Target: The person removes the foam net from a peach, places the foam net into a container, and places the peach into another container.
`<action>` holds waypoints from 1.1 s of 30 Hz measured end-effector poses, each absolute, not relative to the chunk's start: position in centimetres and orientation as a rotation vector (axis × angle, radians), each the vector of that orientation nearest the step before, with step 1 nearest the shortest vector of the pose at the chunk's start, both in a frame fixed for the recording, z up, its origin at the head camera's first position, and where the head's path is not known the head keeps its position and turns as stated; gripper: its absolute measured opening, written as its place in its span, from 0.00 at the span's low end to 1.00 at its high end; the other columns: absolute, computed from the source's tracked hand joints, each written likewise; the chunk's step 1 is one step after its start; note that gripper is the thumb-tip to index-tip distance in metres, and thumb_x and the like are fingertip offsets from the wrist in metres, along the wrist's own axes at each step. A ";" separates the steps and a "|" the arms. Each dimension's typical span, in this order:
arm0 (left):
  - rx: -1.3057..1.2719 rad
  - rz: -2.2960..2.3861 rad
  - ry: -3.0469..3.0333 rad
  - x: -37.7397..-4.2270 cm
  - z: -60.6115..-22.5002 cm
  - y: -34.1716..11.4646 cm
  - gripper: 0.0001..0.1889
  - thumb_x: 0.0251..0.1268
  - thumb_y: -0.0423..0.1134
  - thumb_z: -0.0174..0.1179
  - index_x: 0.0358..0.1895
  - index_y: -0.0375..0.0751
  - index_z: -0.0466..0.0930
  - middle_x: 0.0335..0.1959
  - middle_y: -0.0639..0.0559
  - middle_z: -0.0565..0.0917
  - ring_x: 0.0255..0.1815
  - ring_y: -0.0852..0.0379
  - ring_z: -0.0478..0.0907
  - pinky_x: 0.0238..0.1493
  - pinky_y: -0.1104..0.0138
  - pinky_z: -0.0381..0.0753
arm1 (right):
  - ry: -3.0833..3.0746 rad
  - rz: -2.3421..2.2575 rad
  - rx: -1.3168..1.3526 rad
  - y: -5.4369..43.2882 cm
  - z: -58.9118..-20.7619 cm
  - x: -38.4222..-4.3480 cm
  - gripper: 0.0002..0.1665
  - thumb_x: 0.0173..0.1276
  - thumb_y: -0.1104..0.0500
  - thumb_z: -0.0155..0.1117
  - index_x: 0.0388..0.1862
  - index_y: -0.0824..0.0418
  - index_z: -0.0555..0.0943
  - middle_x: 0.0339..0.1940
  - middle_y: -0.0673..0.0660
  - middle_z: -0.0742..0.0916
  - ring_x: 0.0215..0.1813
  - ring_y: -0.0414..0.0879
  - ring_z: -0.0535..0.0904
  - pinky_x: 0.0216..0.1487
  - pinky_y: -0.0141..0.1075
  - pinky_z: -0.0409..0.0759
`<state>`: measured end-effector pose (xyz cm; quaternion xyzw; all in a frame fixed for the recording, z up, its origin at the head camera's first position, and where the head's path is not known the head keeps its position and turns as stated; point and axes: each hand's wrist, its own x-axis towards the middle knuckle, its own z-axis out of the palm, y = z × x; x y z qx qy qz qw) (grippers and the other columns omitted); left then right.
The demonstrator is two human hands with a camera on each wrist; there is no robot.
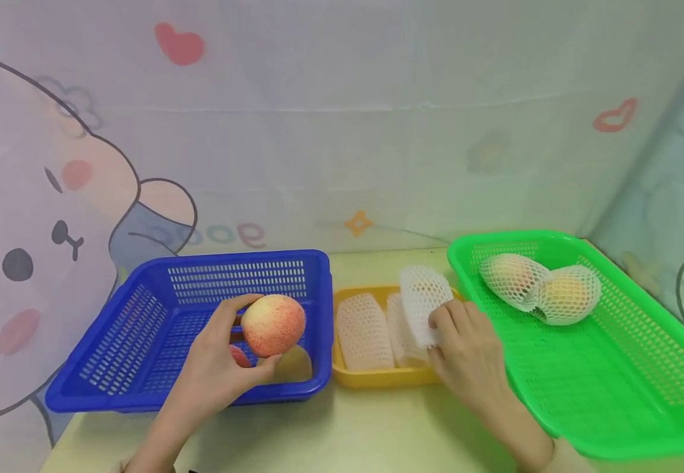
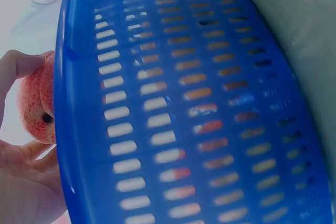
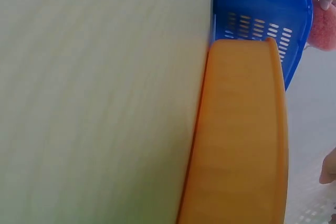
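A red and yellow peach [image 1: 274,324] is held between the thumb and fingers of my left hand [image 1: 214,364], above the front right part of the blue basket [image 1: 188,399]. In the left wrist view the same peach [image 2: 38,100] shows beyond the basket's rim. My right hand [image 1: 468,348] pinches a white foam net sleeve [image 1: 421,299] by its lower right edge, over the orange tray [image 1: 377,378]. More foam net sleeves [image 1: 365,334] lie in that tray. Part of another fruit [image 1: 294,365] shows in the blue basket, below the held peach.
To the right stands a green basket [image 1: 590,381] with two fruits [image 1: 569,294] in foam nets at its back. The orange tray sits between the two baskets on a pale wooden table [image 1: 342,433]. A printed curtain [image 1: 342,131] hangs behind.
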<state>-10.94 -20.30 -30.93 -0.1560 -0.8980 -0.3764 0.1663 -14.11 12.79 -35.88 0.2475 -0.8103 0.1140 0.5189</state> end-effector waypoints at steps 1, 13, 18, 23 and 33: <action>-0.435 -1.070 -2.553 -11.0 -31.0 -20.4 0.41 0.40 0.33 0.76 0.62 0.47 0.65 0.54 0.47 0.75 0.43 0.51 0.81 0.39 0.63 0.84 | -1.947 0.267 0.580 12.9 -35.9 -14.1 0.12 0.42 0.69 0.42 0.27 0.65 0.71 0.28 0.59 0.75 0.28 0.54 0.67 0.27 0.39 0.62; -0.256 -1.022 -2.593 -10.8 -31.9 -23.8 0.42 0.44 0.38 0.75 0.65 0.46 0.62 0.56 0.43 0.73 0.43 0.45 0.83 0.39 0.56 0.83 | -2.151 0.196 0.462 13.0 -36.2 -14.3 0.16 0.36 0.74 0.53 0.28 0.64 0.67 0.26 0.56 0.69 0.27 0.49 0.61 0.26 0.34 0.58; -0.227 -0.947 -2.599 -11.3 -32.0 -24.8 0.42 0.44 0.40 0.76 0.64 0.42 0.63 0.55 0.42 0.73 0.41 0.46 0.83 0.33 0.69 0.80 | -2.153 0.181 0.426 13.1 -36.3 -14.4 0.19 0.33 0.76 0.56 0.27 0.64 0.66 0.24 0.56 0.68 0.25 0.47 0.58 0.24 0.32 0.55; -0.131 -0.836 -2.619 -11.7 -31.9 -26.2 0.43 0.44 0.42 0.75 0.64 0.38 0.62 0.54 0.39 0.73 0.41 0.44 0.81 0.32 0.67 0.79 | -2.184 0.204 0.392 13.0 -36.5 -14.6 0.20 0.33 0.77 0.57 0.26 0.64 0.65 0.24 0.56 0.67 0.25 0.45 0.56 0.24 0.30 0.54; 0.099 -0.658 -2.676 -11.9 -32.8 -28.7 0.43 0.43 0.46 0.74 0.63 0.32 0.63 0.54 0.32 0.71 0.44 0.36 0.75 0.35 0.45 0.73 | -2.284 0.222 0.325 13.1 -37.0 -14.6 0.21 0.36 0.78 0.57 0.27 0.64 0.62 0.26 0.58 0.68 0.26 0.45 0.57 0.22 0.29 0.57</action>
